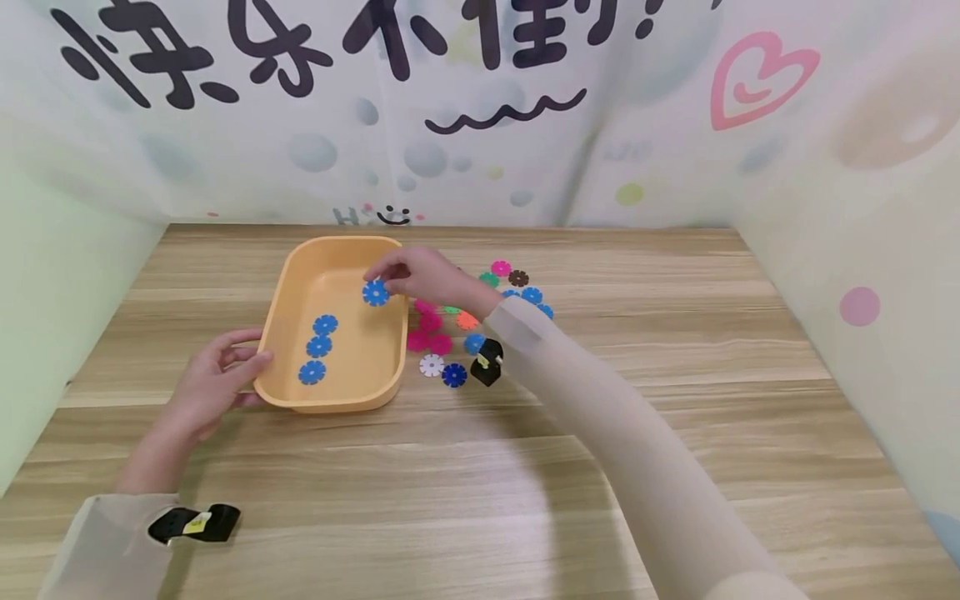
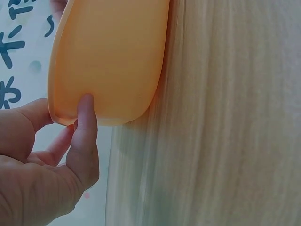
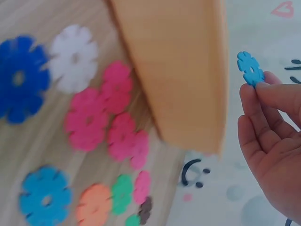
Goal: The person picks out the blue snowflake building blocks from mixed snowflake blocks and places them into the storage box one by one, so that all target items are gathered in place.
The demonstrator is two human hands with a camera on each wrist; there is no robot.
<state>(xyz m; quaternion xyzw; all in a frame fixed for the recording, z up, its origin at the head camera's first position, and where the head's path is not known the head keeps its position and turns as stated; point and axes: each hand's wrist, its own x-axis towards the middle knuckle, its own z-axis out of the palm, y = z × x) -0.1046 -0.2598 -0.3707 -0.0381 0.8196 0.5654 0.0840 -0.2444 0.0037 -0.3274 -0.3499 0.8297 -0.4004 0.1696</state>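
Observation:
An orange-yellow plastic bin (image 1: 341, 403) stands on the wooden table at centre left. Inside it, toward its left side, lie three blue notched discs, one being the nearest blue disc (image 1: 312, 372). My left hand (image 1: 213, 375) grips the bin's near left corner; in the left wrist view its thumb and fingers (image 2: 86, 115) take the wall from both sides. Over the bin's far right part, my right hand (image 1: 423, 275) pinches another blue notched disc (image 1: 376, 292) between thumb and fingertips. That held disc (image 3: 250, 68) shows tilted in the right wrist view.
Right of the bin lies a loose group of notched discs, among them pink discs (image 1: 429, 322), a white disc (image 1: 432, 365), a dark blue disc (image 1: 453, 375) and an orange disc (image 1: 467, 320). My right forearm covers some. A printed cloth (image 1: 480, 167) hangs behind the table.

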